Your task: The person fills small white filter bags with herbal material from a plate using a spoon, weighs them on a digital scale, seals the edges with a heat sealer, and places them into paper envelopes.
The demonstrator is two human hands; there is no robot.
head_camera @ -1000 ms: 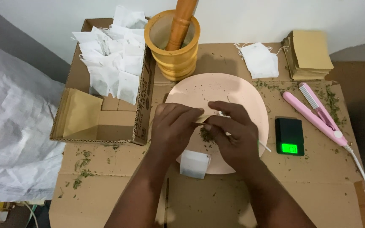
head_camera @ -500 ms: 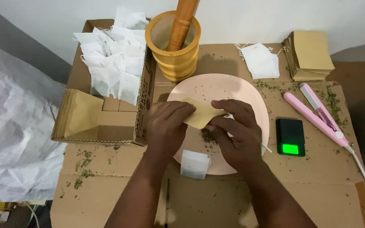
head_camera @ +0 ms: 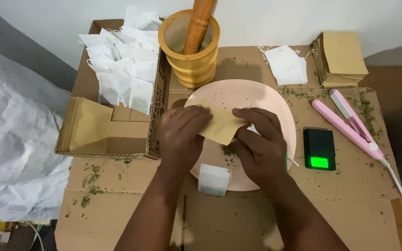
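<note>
Both hands hold a small tan paper envelope (head_camera: 220, 124) above a pink round plate (head_camera: 257, 95). My left hand (head_camera: 181, 135) pinches its left side and my right hand (head_camera: 259, 144) grips its right edge. A few dried green herb crumbs (head_camera: 229, 151) lie on the plate under the envelope. A small white tea bag (head_camera: 214, 179) rests on the plate's near rim, just below my hands.
A wooden mortar with pestle (head_camera: 190, 44) stands behind the plate. A cardboard box (head_camera: 112, 125) on the left holds white tea bags and tan envelopes. To the right are a small black scale (head_camera: 319, 148), a pink sealing iron (head_camera: 350, 125), a tan envelope stack (head_camera: 343, 58) and white bags (head_camera: 285, 64).
The tan envelope has come up from between my hands and now lies flatter and wider across the plate; both hands have shifted slightly apart along it.
</note>
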